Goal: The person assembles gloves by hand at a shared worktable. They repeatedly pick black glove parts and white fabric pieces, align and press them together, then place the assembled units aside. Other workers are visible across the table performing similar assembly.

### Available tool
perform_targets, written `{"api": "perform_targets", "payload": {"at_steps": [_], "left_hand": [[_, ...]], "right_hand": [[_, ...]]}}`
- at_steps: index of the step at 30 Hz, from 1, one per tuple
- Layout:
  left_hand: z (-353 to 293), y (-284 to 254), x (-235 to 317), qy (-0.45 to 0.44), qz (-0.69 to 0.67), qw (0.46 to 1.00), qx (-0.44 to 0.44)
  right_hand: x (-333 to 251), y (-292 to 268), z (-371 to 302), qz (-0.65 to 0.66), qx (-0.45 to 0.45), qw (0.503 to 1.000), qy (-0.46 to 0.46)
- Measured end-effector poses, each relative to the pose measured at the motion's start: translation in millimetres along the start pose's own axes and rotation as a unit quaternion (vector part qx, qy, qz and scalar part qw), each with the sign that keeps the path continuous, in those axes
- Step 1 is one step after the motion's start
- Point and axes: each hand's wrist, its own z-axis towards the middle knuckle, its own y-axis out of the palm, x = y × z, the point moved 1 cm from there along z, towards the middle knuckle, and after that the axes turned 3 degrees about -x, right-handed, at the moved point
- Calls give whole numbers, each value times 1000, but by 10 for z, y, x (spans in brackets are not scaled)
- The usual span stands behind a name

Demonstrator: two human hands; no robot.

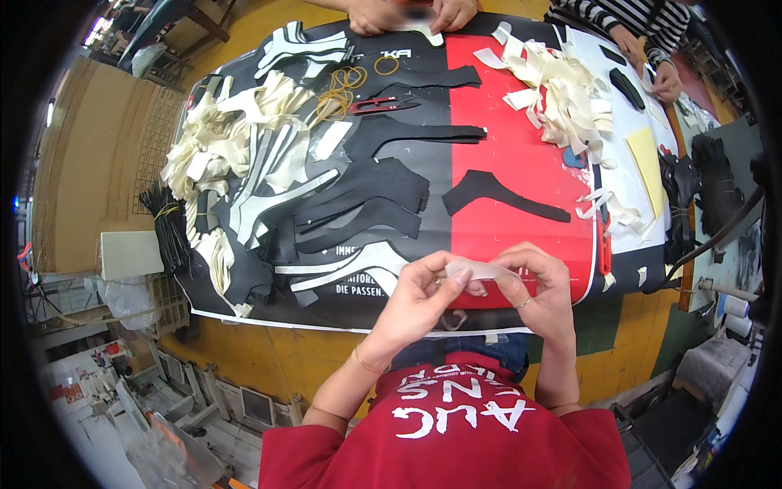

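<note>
Far left I see a bundle of black strips [169,226] tied with a yellow band at the edge of the worktop [269,350], and beside it a heap of cream strips [213,143] piled loosely. Moving in, white-and-grey shaped cut-outs [269,191] fan out next to a stack of black curved pieces [358,208]. Above those lie yellow rubber bands [342,90] and small red-handled snips [379,104].

Now my left hand [419,297]: fingers curled, thumb and forefinger pinched on the left end of a pale, thin strip [476,269]. The strip hangs in the air just above the near edge of the worktop, over the red half of the printed sheet [521,163]. My right hand [533,289] meets it, pinching the other end, a ring on one finger; both hands are closed on that one strip and nearly touching each other.

Beyond them a single black curved piece [497,194] lies alone on the red. Further right, another mound of cream strips [562,94], then a yellow sheet [645,163], and black pieces stacked at the far right edge [717,175].

Across the top, another person's hands [407,15] rest on the worktop, and a striped sleeve [631,18] reaches in at the upper right.
</note>
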Motion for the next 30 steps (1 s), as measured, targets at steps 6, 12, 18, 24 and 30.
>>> {"api": "perform_targets", "payload": {"at_steps": [6, 12, 18, 24, 30], "left_hand": [[-306, -276, 174, 70, 62, 990, 102], [-612, -407, 279, 104, 70, 984, 129], [-595, -341, 152, 60, 99, 986, 122], [-464, -152, 214, 42, 134, 985, 98], [-465, 58, 311, 25, 203, 977, 65]], "right_hand": [[152, 419, 708, -170, 22, 985, 0], [324, 1078, 1064, -464, 60, 883, -42], [442, 1079, 989, -459, 169, 861, -139], [318, 981, 1013, -360, 175, 895, -198], [92, 266, 479, -98, 67, 990, -70]]}}
